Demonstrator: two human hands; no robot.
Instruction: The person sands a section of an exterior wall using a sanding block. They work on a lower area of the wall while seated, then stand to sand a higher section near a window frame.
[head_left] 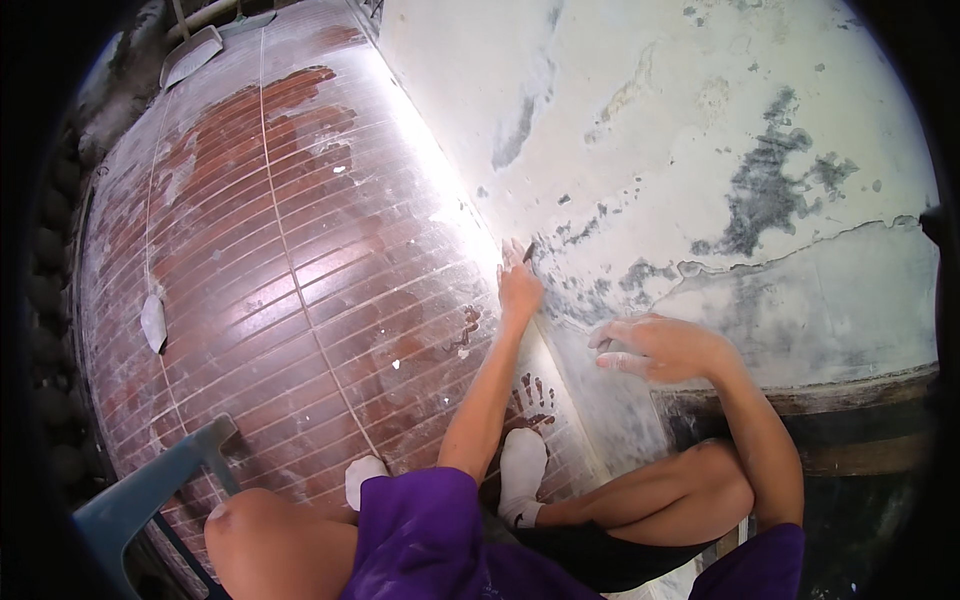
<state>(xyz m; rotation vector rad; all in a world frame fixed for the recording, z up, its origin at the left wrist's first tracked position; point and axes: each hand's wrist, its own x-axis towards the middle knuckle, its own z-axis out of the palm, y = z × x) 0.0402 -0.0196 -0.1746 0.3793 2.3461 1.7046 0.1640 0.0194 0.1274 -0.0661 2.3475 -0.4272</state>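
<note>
My left hand (520, 288) is at the foot of the peeling white wall (610, 190), where it meets the dusty floor. Its fingers close on a small dark flat piece (530, 251), which lies against the wall; its exact kind is hard to make out. To the right and nearer to me, my right hand (655, 345) is beside the wall, holding nothing. Its whitened fingers are loosely bent, with the thumb apart from them. Grey patches and a cracked paint edge mark the wall around both hands.
Red-brown floor tiles (340, 250) with white dust spread to the left. A pale pointed piece (153, 322) lies there, and a dustpan (192, 56) stands at the far left. A blue-grey plastic stool (150, 490) is by my knee. A dark ledge (850, 410) edges the wall at right.
</note>
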